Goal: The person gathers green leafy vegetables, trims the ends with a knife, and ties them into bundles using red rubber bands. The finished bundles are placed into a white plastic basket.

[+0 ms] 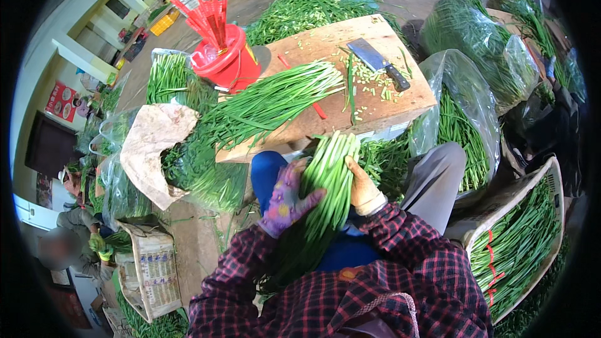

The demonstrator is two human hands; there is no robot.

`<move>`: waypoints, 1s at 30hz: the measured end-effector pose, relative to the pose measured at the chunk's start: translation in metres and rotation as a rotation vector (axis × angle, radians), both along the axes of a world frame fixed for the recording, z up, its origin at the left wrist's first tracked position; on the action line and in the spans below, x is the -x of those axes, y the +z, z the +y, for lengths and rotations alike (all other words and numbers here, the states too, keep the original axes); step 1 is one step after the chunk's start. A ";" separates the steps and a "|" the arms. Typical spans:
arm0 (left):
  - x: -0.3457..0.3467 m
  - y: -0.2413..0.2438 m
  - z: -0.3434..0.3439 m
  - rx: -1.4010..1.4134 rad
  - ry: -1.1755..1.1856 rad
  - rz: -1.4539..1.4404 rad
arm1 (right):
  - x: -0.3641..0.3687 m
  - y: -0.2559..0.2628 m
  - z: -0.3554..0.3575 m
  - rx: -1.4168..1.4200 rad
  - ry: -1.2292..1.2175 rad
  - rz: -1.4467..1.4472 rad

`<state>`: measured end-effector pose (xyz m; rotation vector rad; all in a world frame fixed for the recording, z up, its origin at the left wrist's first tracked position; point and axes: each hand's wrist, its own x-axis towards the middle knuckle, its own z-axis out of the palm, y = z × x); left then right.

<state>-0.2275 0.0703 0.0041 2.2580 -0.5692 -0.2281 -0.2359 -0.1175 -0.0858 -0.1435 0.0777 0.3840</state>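
A loose bunch of green garlic chives (331,173) is held over my lap, pale cut ends pointing away from me and leaves hanging towards me. My left hand (287,199), in a purple flowered glove, holds its left side with the thumb across the front. On the right side my right hand (364,185), in a tan glove, grips the stalks. Ahead, a second pile of chives (281,98) lies across a wooden board (399,51), with a red strap (319,111) under it. A cleaver (373,58) rests among chopped stem ends at the far right of the board.
A red bucket (235,65) with red strips (211,21) stands at the board's left. Plastic bags of greens (462,131) are to the right. A crate (512,244) of tied chives sits by my right side. At left are a crate (157,277) and another person's gloved hand (99,246).
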 end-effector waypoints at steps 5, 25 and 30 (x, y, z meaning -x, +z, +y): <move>0.018 0.036 -0.008 0.590 0.000 0.729 | 0.027 0.033 -0.018 0.089 -0.019 -0.043; 0.053 -0.003 0.026 0.517 -0.151 1.141 | -0.049 0.104 -0.068 1.148 0.349 -0.399; 0.055 -0.016 0.030 0.646 -0.219 1.139 | -0.177 0.196 -0.142 1.439 -0.699 -0.698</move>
